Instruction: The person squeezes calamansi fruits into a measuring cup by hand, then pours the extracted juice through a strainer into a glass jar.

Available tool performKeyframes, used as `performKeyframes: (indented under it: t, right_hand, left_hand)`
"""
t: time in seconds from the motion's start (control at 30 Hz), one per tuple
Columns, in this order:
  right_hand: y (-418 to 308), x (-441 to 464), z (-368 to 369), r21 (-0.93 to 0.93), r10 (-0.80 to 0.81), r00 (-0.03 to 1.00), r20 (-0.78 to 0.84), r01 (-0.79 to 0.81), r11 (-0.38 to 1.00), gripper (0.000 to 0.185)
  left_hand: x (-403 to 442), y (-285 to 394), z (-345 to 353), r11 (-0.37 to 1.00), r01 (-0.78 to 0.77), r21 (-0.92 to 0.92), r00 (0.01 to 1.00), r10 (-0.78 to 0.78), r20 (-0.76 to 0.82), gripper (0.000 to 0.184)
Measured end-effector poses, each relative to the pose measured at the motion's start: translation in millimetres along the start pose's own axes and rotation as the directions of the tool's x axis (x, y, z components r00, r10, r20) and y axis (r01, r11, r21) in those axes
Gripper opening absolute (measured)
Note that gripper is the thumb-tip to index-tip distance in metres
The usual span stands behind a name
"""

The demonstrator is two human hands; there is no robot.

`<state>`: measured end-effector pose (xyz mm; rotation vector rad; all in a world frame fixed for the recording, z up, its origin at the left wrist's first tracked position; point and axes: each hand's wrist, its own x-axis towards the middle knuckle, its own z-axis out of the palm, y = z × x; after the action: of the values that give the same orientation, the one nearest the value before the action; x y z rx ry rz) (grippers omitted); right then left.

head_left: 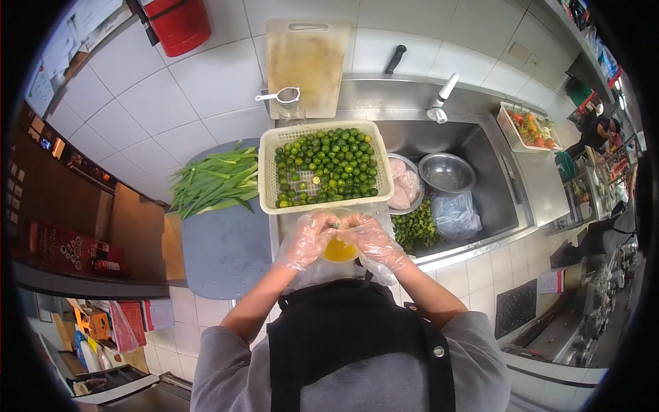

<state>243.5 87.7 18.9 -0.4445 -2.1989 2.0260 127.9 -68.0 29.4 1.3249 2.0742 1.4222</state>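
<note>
My left hand [310, 240] and my right hand [374, 239], both in clear plastic gloves, meet in front of my chest with fingers pinched together. A sliver of a green calamansi [334, 225] shows between the fingertips, mostly hidden by them. Directly below is a container of yellow juice [340, 251], partly covered by the gloves. Just beyond my hands stands a cream plastic basket [266, 168] holding many small green calamansi [336, 154]. A cut one [316, 180] lies among them, its pale inside facing up.
Long green leaves [216, 178] lie on a grey board [223, 254] at left. The sink [494, 165] at right holds a bowl of pale meat [405, 184], a metal bowl [447, 172], a plastic bag [456, 216] and squeezed green halves [415, 226]. A strainer [288, 95] sits behind the basket.
</note>
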Motion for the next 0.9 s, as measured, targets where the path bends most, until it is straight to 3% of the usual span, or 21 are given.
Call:
performKeyframes:
  t: [0.03,0.2,0.27,0.4,0.47,0.6,0.67,0.9]
  right_hand:
    - [-5,-3,1,-0.041,0.030,1.000,-0.003,-0.030,0.999,0.020]
    - [13,-4,5,-0.089,0.074,0.997,0.009,-0.073,0.993,0.019]
    - [25,-3,10,-0.175,0.012,0.993,-0.114,-0.032,0.984,0.018]
    - [-4,-10,16,-0.332,-0.030,0.996,-0.088,-0.001,0.943,0.017]
    - [5,-11,19,-0.353,-0.225,0.965,-0.139,0.164,0.921,0.017]
    - [10,-10,22,-0.326,-0.293,0.942,-0.162,0.229,0.917,0.018]
    - [9,-10,22,-0.447,-0.391,0.911,-0.130,0.298,0.843,0.018]
    - [30,-5,26,-0.664,-0.357,0.932,-0.064,0.228,0.712,0.021]
  left_hand:
    - [-1,-1,-1,0.985,-0.080,0.152,0.997,0.079,0.016,0.023]
    - [-9,0,9,0.986,-0.073,0.147,0.996,0.080,-0.036,0.020]
    - [-13,2,13,0.990,-0.074,0.123,0.995,0.082,-0.057,0.017]
    - [-16,-3,17,0.977,-0.096,0.193,0.992,0.109,-0.059,0.020]
    - [-16,-5,16,0.966,-0.089,0.241,0.994,0.102,-0.041,0.020]
    - [-15,-4,15,0.976,-0.098,0.196,0.993,0.108,-0.045,0.019]
    - [-16,-5,18,0.982,-0.082,0.171,0.995,0.090,-0.040,0.019]
    - [-17,-21,29,0.989,-0.034,0.146,0.994,0.049,-0.102,0.021]
